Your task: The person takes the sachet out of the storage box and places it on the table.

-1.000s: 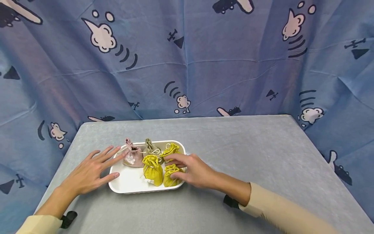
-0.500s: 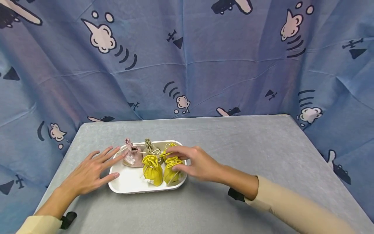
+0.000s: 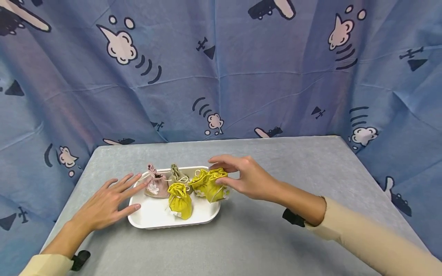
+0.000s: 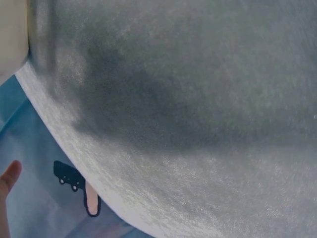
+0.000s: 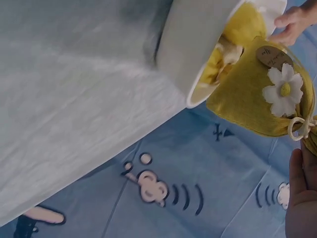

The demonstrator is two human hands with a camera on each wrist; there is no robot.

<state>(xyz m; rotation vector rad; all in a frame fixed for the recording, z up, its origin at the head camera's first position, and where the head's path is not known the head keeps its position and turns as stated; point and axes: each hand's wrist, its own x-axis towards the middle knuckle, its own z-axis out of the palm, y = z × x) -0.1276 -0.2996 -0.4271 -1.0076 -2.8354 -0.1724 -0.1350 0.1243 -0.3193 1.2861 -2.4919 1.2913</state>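
A white tray (image 3: 155, 220) sits on the grey table and holds small drawstring pouches. My right hand (image 3: 241, 178) pinches a yellow pouch (image 3: 215, 184) by its top and holds it lifted above the tray's right rim; in the right wrist view this pouch (image 5: 270, 101) shows a white daisy and a round tag beside the tray's rim (image 5: 198, 59). In the tray are another yellow pouch (image 3: 180, 200), a yellow pouch (image 3: 199, 183) behind it, an olive pouch (image 3: 177, 173) and a pink pouch (image 3: 155, 184). My left hand (image 3: 107, 201) lies flat, fingers spread, touching the tray's left edge.
The grey cloth-covered table (image 3: 276, 168) stretches to the right of the tray and toward me. A blue printed curtain (image 3: 221, 69) hangs behind and at both sides. The left wrist view shows only table cloth (image 4: 198, 99) and curtain.
My right hand has closed on the front right yellow pouch and raised it up and to the right, out of the tray. The left hand has stayed where it was.
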